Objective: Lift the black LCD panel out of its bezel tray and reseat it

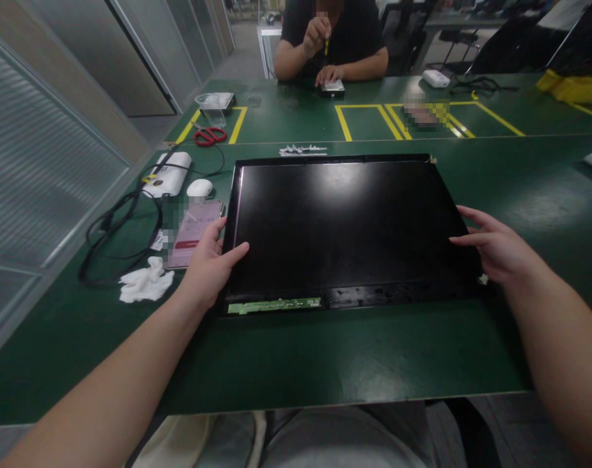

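A black display panel [349,227] lies screen up in front of me, a green circuit strip [275,305] showing along the left part of its near edge. My left hand [212,263] grips the panel's left edge, thumb on top and fingers at the side, partly hidden. On the right edge, my right hand [500,244] holds the panel in the same way, its thumb over the frame. Beside my left hand is a phone [196,231] with a lit screen. A crumpled white tissue [147,281] sits near my left forearm.
The green table [364,364] carries a white power bank [167,174], a white earbud case [199,188], black cables [110,227] and red scissors [210,136] on the left. White scraps [303,150] lie behind the panel. Across the table, a person [332,39] works on a small device [332,88].
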